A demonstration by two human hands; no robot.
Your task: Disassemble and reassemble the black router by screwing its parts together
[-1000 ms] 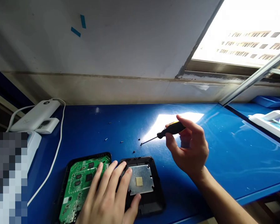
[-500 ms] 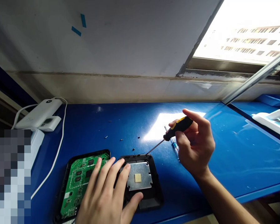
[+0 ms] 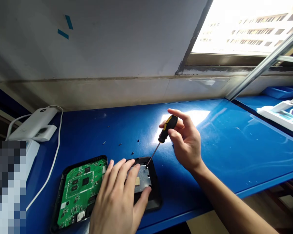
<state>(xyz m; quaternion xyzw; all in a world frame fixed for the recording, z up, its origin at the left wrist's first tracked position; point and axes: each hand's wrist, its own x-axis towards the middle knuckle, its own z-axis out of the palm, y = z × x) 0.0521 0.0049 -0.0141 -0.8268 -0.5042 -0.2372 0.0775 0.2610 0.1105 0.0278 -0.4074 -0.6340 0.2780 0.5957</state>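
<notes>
The screwdriver (image 3: 168,128) is black and yellow, the metal plate (image 3: 144,178) seemingly silver.

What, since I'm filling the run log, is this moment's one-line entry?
left hand: on black cover; right hand: holding screwdriver, tip at corner of metal plate; green circuit board: beside cover; small screws: on blue table

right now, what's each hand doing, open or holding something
Left hand: open, fingers spread, resting on the black cover.
Right hand: closed on the screwdriver, its tip at a corner of the metal plate.
</notes>
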